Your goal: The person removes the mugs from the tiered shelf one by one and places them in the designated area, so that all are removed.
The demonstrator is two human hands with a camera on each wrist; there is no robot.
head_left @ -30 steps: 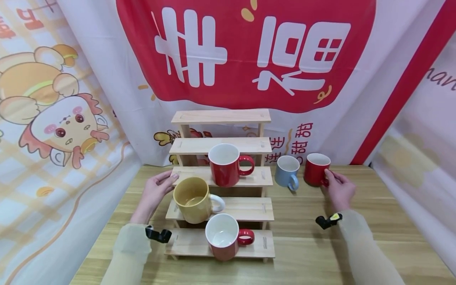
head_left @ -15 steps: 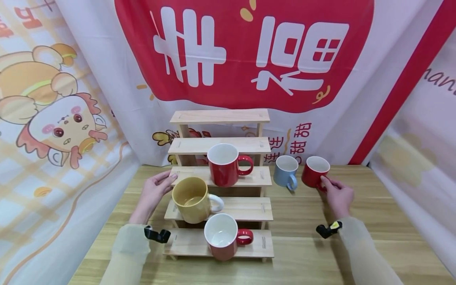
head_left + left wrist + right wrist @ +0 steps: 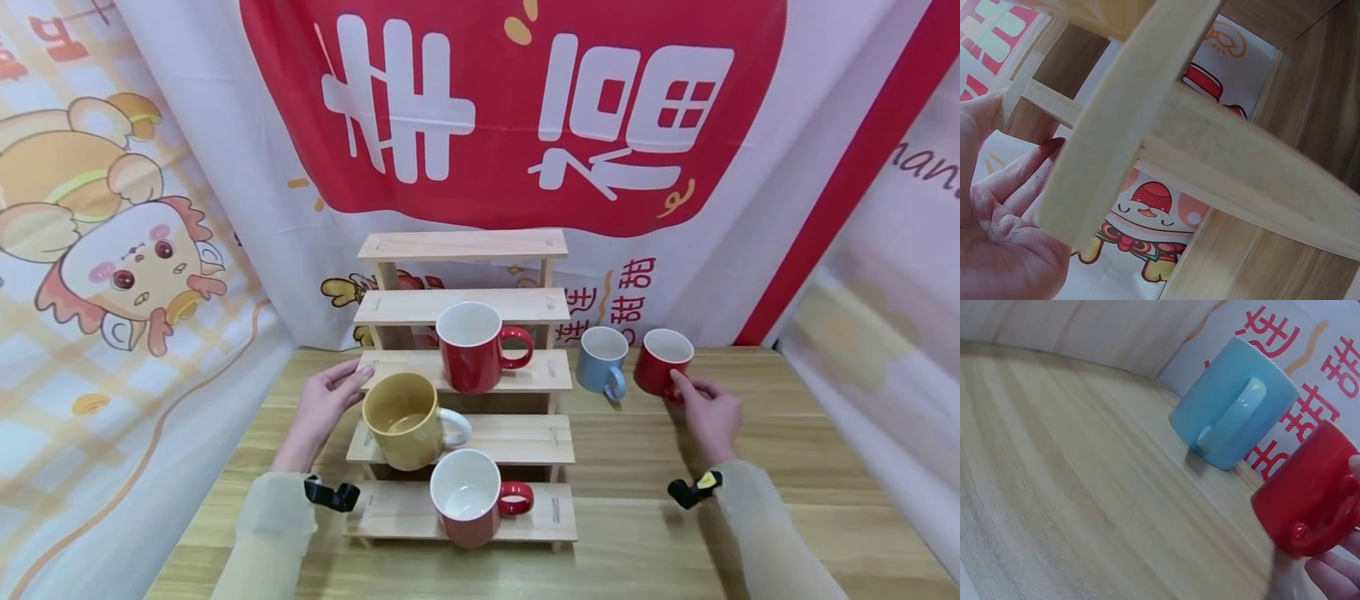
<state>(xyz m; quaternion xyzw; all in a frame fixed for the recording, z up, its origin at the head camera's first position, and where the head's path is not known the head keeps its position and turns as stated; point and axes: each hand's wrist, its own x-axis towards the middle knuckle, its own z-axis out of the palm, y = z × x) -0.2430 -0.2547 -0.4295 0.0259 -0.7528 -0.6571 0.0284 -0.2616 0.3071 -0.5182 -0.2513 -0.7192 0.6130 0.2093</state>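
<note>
By its handle, my right hand [image 3: 708,417] grips a red mug [image 3: 663,363] with a white inside, at the back right of the table. The right wrist view shows this mug [image 3: 1310,490] with its base right at the wood and my fingertips [image 3: 1335,575] at its handle. A light blue mug [image 3: 602,363] stands just left of it, handle to the front. My left hand [image 3: 324,408] pinches the left end of the middle step of a stepped wooden rack [image 3: 457,307]. In the left wrist view, thumb and fingers lie on either side of that board [image 3: 1029,115].
The rack carries a larger red mug [image 3: 471,350] on its middle step, a yellow mug [image 3: 403,421] with a white handle below, and a red mug with a white inside [image 3: 467,498] on the lowest step. A printed cloth [image 3: 517,108] hangs behind the table [image 3: 637,533].
My right hand has shifted the red mug slightly left and toward the front, closer to the blue mug. The left hand keeps its hold on the rack.
</note>
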